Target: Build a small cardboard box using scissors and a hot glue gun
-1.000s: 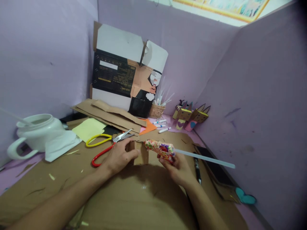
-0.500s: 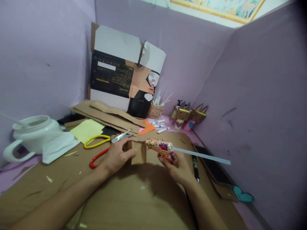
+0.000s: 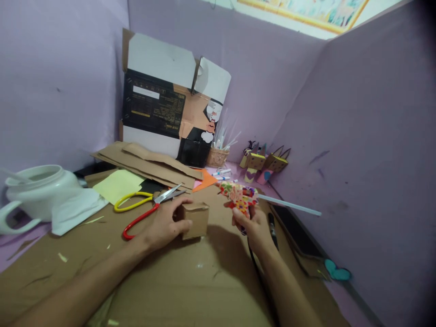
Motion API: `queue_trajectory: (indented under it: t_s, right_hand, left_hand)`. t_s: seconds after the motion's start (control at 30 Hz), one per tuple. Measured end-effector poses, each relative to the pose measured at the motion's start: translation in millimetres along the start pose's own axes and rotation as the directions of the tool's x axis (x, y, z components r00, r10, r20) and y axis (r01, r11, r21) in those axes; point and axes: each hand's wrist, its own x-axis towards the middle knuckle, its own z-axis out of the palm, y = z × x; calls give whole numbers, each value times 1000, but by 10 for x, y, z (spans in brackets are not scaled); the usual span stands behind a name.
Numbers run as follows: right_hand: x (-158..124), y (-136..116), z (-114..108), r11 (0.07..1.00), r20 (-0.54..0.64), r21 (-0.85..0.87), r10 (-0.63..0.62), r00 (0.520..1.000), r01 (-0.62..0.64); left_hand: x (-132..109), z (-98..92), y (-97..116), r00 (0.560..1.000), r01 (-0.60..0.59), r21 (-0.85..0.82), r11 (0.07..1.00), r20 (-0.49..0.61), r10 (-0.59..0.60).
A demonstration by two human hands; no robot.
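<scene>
My left hand (image 3: 170,222) is closed on the left side of a small cardboard box (image 3: 197,223), which rests on the cardboard sheet (image 3: 177,281) covering the table. In my right hand (image 3: 254,225) is a glue gun (image 3: 240,195) with a bright flower pattern. Its nozzle points left, above and to the right of the box and apart from it. A long pale glue stick (image 3: 293,204) sticks out of its rear, and a dark cord hangs below. Just behind my left hand lie scissors (image 3: 155,202) with one yellow and one red handle, blades apart.
A white pot (image 3: 44,190) with a white cloth (image 3: 76,211) stands at left. Cardboard strips (image 3: 143,163) and yellow paper (image 3: 119,184) lie behind the scissors. A flattened carton (image 3: 156,104) leans on the wall. Markers, a basket (image 3: 218,156) and cardboard figures (image 3: 255,161) are at the back; a black pen (image 3: 272,229) lies right.
The glue gun has moved up and right, away from the box, and is now held more upright. The box has turned in my left hand and shows a different face.
</scene>
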Motion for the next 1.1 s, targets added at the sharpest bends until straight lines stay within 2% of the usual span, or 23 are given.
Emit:
queue_trajectory:
  t_s: [0.1,0.3,0.4,0.57,0.63,0.7,0.77,0.83,0.93,1.0,1.03,1.1]
  right_hand:
    - [108,104,0,999,-89,43,36,995,-33]
    - [301,336,144,984,-66,-147,97,993,-106]
    - [309,345,172,938,-87,-318,112,990,-134]
    - [224,231,75,851,-162,-508,59,985,-135]
    - [195,189,37,843,-187,-525,24,982,-121]
    - [175,154,29,859,-195,-505,-18,981,-85]
    - [153,117,61,885,-169,-463,-44,985,-40]
    - [121,76,120,939,-62,-343,-5,998,-17]
    - [63,22,206,994,209,15,100,973,-106]
    - [38,1,230,975,302,160,102,948,-156]
    - [35,-4,229,974,311,171,92,946,-151]
    - [42,-4,212,979,329,160,65,942,-123]
  left_hand:
    - [15,78,-89,990,-31,-140,990,128,50]
    - [110,161,-250,969,-121,-188,975,190,157]
    - [134,172,-267,976,-142,-194,971,135,170]
    - [102,186,-169,987,-72,-261,963,122,107]
    - [78,171,-121,987,-122,-223,967,80,143]
    - [61,144,-100,971,-239,-86,967,2,240]
    - [56,119,-109,917,-390,74,918,-55,394]
    - [61,108,-131,831,-535,186,824,-62,553]
    - [70,124,-134,683,-701,289,652,13,730]
    - [69,141,-104,606,-767,339,545,100,789]
    - [65,146,-82,587,-782,354,512,141,797]
    - [50,136,-36,602,-777,373,508,204,772]
